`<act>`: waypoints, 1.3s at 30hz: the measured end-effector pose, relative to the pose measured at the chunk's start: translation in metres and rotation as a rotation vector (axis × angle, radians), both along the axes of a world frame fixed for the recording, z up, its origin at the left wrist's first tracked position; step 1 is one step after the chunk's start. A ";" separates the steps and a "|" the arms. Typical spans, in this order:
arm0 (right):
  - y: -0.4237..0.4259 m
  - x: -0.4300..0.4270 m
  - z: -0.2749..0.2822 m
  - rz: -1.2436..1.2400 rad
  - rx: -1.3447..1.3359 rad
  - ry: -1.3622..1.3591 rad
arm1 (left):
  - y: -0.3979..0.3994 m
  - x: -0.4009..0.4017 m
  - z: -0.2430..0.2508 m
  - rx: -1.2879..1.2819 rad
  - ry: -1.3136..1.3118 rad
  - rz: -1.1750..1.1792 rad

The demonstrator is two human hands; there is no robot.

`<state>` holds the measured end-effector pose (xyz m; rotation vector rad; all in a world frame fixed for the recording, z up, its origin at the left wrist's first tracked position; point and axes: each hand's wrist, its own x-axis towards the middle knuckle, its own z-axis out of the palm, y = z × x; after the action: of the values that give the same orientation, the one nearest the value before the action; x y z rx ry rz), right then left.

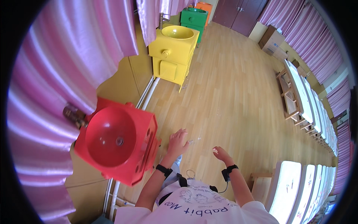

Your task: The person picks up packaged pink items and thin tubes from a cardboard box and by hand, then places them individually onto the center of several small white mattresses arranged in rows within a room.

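Observation:
Just right of a red washbasin cabinet (152, 126), my left hand (177, 142) hangs in the air with the thumb apart from the fingers and nothing in it. The round red basin (110, 140) has a drain at its bottom; a metal faucet (74, 114) stands at its wall side, against the curtain. My right hand (222, 155) is over the wooden floor (223, 106), empty, its fingers loosely bent and apart. Each wrist wears a black strap; a small box and cable hang from the right one.
Beyond the red unit stand a yellow washbasin cabinet (173, 44) and a green one (193, 19). White pipes (151, 93) run low along the wall. Pink curtains (64, 70) drape beside the basins. To my right are rows of small wooden beds with white mattresses (285, 184). Cardboard boxes (271, 40) sit farther off.

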<state>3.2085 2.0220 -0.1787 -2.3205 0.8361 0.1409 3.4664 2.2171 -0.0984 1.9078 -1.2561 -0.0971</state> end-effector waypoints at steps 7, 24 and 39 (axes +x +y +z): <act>-0.167 0.027 -0.053 0.117 0.072 0.226 | -0.153 0.113 -0.018 0.021 0.045 -0.022; -0.442 0.144 -0.102 -0.211 0.202 0.371 | -0.439 0.339 -0.050 0.425 0.155 0.105; -0.838 0.525 0.081 -0.059 -0.298 -0.118 | -0.796 0.487 0.073 0.049 0.114 -0.180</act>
<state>3.7332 1.1836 -0.0980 -2.5473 0.9156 -0.1555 3.9536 1.4208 -0.0259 1.8004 -1.3563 -0.3287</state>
